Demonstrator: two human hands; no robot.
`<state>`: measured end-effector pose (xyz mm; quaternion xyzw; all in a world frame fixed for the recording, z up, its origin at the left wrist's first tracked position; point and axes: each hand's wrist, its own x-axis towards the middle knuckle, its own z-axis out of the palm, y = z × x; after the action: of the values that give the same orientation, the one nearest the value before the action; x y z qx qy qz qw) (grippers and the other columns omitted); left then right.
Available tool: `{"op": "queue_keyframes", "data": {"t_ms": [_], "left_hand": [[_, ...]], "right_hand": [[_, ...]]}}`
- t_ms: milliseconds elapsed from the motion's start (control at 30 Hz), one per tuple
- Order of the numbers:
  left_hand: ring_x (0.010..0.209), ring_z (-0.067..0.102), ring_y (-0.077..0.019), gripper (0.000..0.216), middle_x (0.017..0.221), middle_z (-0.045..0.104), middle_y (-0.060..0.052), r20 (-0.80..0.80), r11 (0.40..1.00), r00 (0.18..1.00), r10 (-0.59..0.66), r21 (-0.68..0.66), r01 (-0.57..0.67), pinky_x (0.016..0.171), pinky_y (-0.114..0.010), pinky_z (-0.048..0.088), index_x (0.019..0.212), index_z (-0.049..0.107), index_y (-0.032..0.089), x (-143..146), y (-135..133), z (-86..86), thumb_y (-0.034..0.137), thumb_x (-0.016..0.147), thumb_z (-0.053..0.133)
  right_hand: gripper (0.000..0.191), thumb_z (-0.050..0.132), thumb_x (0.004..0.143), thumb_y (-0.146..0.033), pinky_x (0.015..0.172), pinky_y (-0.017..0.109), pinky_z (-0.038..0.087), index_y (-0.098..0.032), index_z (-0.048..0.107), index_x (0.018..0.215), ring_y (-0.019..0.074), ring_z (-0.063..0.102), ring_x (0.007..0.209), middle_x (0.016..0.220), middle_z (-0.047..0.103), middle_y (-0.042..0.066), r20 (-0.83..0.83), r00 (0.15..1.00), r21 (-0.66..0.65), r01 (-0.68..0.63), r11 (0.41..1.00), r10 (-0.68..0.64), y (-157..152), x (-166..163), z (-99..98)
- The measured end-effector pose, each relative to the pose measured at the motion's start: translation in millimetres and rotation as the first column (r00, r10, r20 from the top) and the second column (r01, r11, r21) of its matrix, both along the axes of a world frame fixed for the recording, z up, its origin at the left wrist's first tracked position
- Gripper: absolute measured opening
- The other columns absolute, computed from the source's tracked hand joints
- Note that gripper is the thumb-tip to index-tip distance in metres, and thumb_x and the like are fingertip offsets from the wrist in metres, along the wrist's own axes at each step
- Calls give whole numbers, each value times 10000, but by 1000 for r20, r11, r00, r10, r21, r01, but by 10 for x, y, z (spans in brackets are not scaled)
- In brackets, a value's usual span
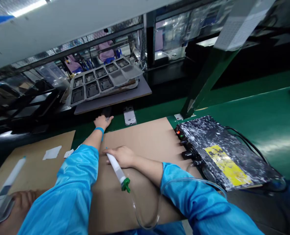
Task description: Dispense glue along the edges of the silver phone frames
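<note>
My right hand (123, 156) is closed around a dispensing syringe (115, 166) with white contents, its tip toward the far left. A green cap (125, 185) at its rear end joins a clear tube (157, 213). Reaching forward, my left hand (103, 121) is at a dark, flat piece (107, 112) under the edge of a raised board. Its thumb points right, but the other fingers are partly hidden, so I cannot tell whether it grips the piece. A light-grey phone frame (129, 116) lies just right of that hand.
A tray (115, 77) of dark phone frames rests on the raised board (135, 94). Brown cardboard (145, 137) covers the bench before me. A black control box (220, 153) with knobs stands right, near a green post (203, 81). At left, another person's hand (22, 202) is near a second syringe (14, 173).
</note>
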<state>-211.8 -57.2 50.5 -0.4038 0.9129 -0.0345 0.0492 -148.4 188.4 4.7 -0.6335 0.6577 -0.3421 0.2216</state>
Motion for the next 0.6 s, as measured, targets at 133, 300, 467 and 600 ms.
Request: {"op": "queue_keyframes", "data": {"t_ms": [133,300,467,600], "left_hand": [[1368,749,-428,658,1460,757,-296,-39,999,999,2,32,-1,1052,-418,613,1483,626,60,96,7,149,553,1051,683],[1282,790,-414,708,1382,805,-233,-116,996,993,-17,90,28,1007,-431,633,1501,578,117,725,80,466,563,984,768],[1447,715,-365,831,1580,735,-145,-148,929,956,-252,239,282,1214,-418,570,1559,615,221,1783,317,544,461,817,903],[1759,387,-394,923,1794,570,-49,-139,758,847,-513,389,523,1448,-513,324,1665,623,356,2232,472,344,221,782,856]], "right_hand": [[553,770,1120,-511,1037,407,592,-344,639,1630,320,822,1214,1374,849,72,65,997,-18,30,999,-29,30,7,-40],[525,666,1150,-521,945,393,638,-338,619,1640,299,825,1045,1202,852,55,221,931,-48,308,950,-290,33,7,-187],[629,301,1218,-474,1032,452,663,-170,345,1767,307,787,1188,1368,768,190,392,715,-63,649,758,-579,-68,-110,-392],[650,543,1139,-512,1233,533,577,-212,447,1708,339,716,1425,1545,719,194,435,735,-101,614,783,-520,-44,-102,-479]]}}
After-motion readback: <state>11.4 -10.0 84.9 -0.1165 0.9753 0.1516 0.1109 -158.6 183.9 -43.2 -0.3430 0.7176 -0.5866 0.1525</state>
